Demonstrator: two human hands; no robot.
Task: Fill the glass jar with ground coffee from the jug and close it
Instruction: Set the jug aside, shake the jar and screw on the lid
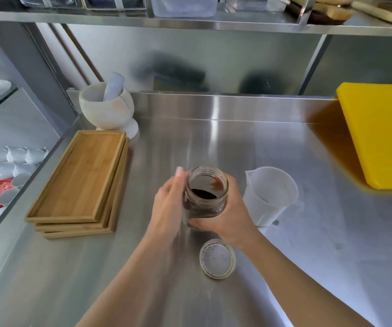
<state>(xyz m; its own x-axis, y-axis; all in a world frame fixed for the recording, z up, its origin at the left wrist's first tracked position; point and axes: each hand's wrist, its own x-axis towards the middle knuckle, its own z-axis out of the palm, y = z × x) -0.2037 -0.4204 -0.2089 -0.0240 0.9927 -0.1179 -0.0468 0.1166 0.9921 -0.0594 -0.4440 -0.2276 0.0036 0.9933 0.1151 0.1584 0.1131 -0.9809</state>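
The right hand (223, 215) grips the open jar (205, 197); the blurred left hand (169, 201), fingers extended, touches its side. A knock could spill coffee (204, 193), since the lid (217, 258) lies below the right wrist.

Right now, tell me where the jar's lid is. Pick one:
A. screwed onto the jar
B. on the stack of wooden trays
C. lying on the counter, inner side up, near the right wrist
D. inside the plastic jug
C: the lid lies loose on the steel counter, inner side up, while the glass jar stands open-mouthed, held by the right hand.
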